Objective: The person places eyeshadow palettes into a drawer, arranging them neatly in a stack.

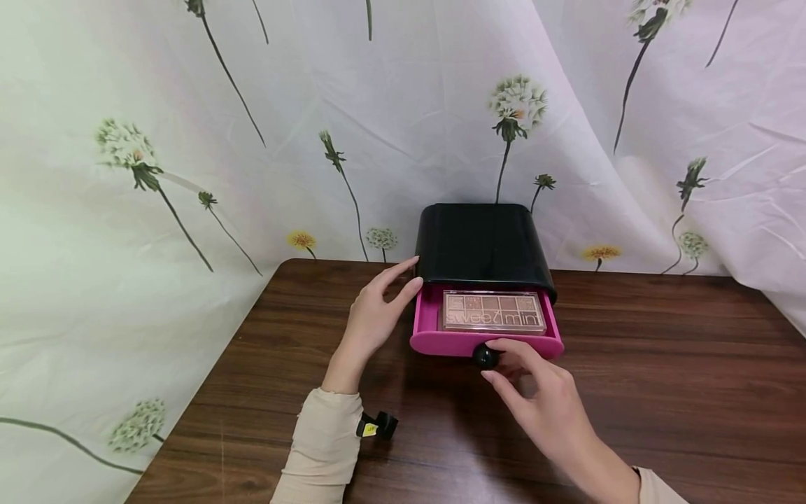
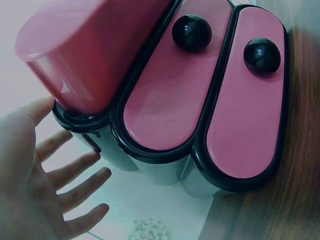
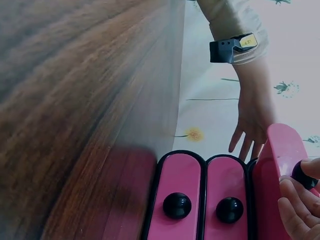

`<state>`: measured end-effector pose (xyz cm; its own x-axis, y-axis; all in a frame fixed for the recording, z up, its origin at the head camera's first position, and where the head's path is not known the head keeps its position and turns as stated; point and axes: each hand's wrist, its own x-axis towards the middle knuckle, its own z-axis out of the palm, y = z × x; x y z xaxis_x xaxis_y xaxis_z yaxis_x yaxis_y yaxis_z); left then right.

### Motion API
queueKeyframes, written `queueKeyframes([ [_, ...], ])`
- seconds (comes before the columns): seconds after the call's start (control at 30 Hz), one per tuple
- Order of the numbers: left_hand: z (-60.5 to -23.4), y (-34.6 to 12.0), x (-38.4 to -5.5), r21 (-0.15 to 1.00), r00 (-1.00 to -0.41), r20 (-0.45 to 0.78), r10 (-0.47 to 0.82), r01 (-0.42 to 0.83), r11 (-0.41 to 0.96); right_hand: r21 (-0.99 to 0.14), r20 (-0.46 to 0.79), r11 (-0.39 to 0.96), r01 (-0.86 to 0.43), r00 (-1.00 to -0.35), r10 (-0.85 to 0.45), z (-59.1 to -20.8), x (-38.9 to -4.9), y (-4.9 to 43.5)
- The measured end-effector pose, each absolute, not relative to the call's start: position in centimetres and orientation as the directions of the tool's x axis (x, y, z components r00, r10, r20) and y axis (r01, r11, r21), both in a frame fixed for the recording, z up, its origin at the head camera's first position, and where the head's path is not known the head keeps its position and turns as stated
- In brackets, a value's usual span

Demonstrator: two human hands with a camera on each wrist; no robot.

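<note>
A small black cabinet [image 1: 478, 241] stands at the back of the table, its pink top drawer [image 1: 434, 343] pulled out towards me. Inside the drawer lies a clear-lidded eyeshadow palette [image 1: 494, 313] marked "sweet mini". My right hand [image 1: 548, 392] pinches the round black knob [image 1: 485, 357] on the drawer front between thumb and fingers. At the cabinet's left side is my left hand [image 1: 371, 311], its fingers extended and spread, thumb near the front top corner. In the left wrist view, the middle drawer [image 2: 162, 110] and bottom drawer [image 2: 245, 125] are closed, each with a black knob.
The cabinet rests on a dark brown wooden table [image 1: 661, 371]. Behind it hangs a white cloth [image 1: 434, 140] printed with dandelions, close to the table's back edge. A black strap device with a yellow label [image 1: 371, 427] is on the left wrist.
</note>
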<state>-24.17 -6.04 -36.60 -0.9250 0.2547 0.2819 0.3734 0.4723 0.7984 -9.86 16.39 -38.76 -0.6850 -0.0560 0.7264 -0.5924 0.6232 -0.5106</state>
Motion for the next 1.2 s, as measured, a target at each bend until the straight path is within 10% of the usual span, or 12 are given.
queueKeyframes([
  [1.2, -36.7, -6.1, -24.4, 0.803, -0.919, 0.286, 0.272, 0.385, 0.456, -0.503, 0.742, 0.623, -0.599, -0.669, -0.044, -39.2, -14.7, 17.1],
])
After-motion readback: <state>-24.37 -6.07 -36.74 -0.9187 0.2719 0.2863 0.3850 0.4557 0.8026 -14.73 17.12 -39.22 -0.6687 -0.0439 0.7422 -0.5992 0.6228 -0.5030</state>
